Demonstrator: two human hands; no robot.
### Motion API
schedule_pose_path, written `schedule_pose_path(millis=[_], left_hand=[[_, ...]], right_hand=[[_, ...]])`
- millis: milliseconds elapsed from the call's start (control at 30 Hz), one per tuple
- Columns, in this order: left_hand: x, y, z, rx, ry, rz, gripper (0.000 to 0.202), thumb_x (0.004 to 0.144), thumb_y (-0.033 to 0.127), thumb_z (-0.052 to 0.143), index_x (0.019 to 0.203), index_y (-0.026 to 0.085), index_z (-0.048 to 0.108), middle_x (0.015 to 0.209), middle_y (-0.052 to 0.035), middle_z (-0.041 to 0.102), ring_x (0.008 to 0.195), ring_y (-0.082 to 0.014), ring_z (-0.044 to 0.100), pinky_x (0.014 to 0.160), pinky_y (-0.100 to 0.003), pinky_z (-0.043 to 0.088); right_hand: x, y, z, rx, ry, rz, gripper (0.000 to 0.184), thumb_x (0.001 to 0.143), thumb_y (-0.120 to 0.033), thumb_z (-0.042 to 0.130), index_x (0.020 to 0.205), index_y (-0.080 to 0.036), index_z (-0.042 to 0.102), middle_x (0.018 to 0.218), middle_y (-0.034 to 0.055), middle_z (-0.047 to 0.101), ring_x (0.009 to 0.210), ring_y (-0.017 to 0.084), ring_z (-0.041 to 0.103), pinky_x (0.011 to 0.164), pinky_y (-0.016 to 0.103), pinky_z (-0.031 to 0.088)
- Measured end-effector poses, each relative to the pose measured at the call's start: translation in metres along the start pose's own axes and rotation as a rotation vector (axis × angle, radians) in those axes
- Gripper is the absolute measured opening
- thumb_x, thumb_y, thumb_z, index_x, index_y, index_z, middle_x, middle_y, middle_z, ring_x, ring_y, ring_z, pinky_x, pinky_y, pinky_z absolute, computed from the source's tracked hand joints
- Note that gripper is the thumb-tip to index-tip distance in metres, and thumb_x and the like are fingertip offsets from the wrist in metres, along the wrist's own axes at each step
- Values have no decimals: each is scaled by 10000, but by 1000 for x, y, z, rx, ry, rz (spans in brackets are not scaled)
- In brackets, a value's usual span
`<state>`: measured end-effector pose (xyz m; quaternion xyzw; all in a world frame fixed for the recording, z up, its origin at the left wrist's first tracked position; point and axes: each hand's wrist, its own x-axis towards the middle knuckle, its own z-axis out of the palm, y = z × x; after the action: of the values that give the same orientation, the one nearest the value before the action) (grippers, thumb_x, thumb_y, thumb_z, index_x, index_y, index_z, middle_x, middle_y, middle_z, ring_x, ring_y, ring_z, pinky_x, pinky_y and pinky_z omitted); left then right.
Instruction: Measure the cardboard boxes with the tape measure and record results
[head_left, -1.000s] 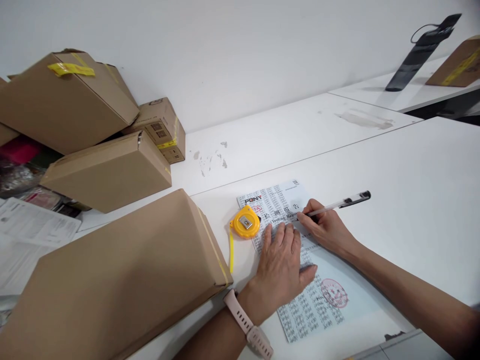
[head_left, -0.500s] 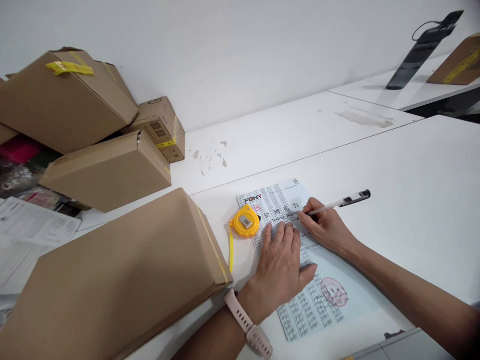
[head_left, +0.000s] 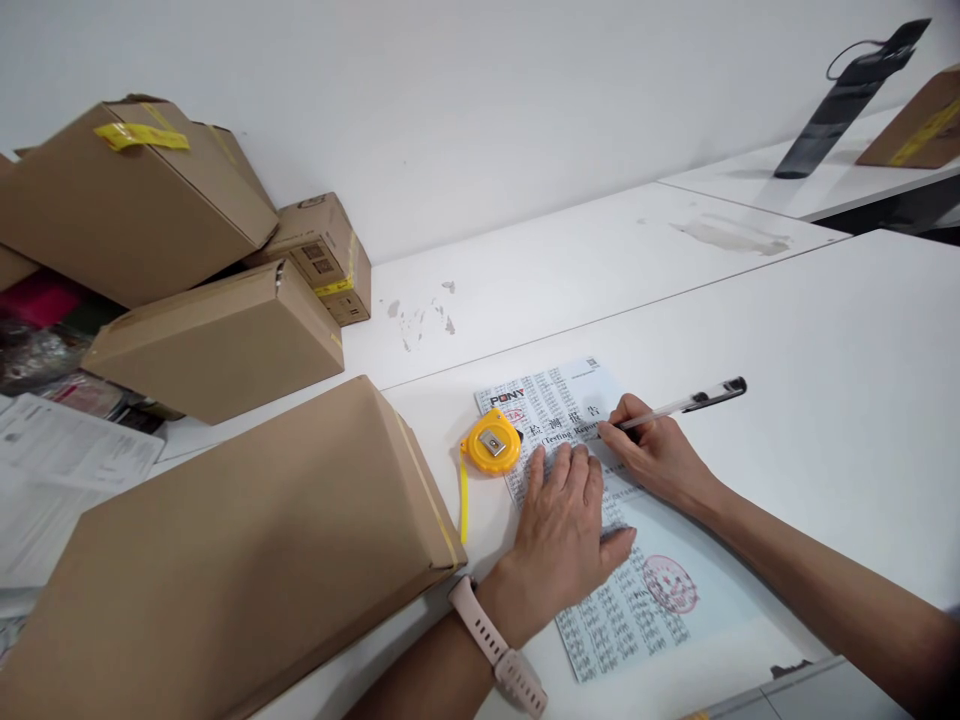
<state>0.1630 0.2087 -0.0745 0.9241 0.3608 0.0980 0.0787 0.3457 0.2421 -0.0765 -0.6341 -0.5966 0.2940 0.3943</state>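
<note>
A pale blue printed report sheet [head_left: 660,640] lies on the white table, covered in rows of small handwriting-like marks, with a red round stamp near its lower right. My left hand [head_left: 562,520] rests flat on the sheet, fingers stretched out, a pink watch on the wrist. In my right hand [head_left: 660,455] a clear pen with a black cap end [head_left: 694,400] is pinched, its tip hidden by the fingers close to the "Testing Report" line. Beside the sheet's upper left edge, partly over it, sits a yellow tape measure [head_left: 493,443] with a short length of tape out.
A large cardboard box [head_left: 225,560] stands close left of my left forearm. More boxes [head_left: 217,340] are stacked behind it, near loose papers [head_left: 67,450]. A dark water bottle [head_left: 832,110] and another box [head_left: 915,125] stand at the far right. A wall runs behind the table.
The pen in my right hand has shifted very slightly to the right and tilted a little. My left hand, the sheet and the tape measure stay in place.
</note>
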Motion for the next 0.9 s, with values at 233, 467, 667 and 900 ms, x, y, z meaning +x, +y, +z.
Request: schedule_pose_path(millis=[233,467,667,900], left_hand=[[-1,0,0,14,9,4,694,1013,547,437,1459,16,450,1549,-207,476,1462,-347,386,1240,-569,257],[-1,-1,2,13,25,7,692,1012,553,437,1456,23,449,1545,-201,483,1463,-343,383,1239,-569,260],[0,-2,2,19,32,6,686,1014,550,431,1459,28,448,1544,-200,486,1460,-342,392,1238,-561,255],[-1,0,2,25,24,7,687,1014,553,425,1458,29,446,1539,-201,491,1463,-338,389,1240,-555,256]], right_hand=[[0,0,0,-13,10,-8,249,899,-371,575,728,-248,442,528,-85,361,497,107,324,468,261,280],[0,1,0,-19,22,-17,236,889,-363,573,730,-248,441,517,-88,354,491,105,317,468,263,278],[0,-1,-1,-21,8,4,224,867,-338,580,715,-247,443,511,-84,362,488,103,312,463,262,268],[0,-3,-2,-12,25,-7,244,861,-371,602,716,-250,447,500,-81,362,475,106,318,454,263,274]])
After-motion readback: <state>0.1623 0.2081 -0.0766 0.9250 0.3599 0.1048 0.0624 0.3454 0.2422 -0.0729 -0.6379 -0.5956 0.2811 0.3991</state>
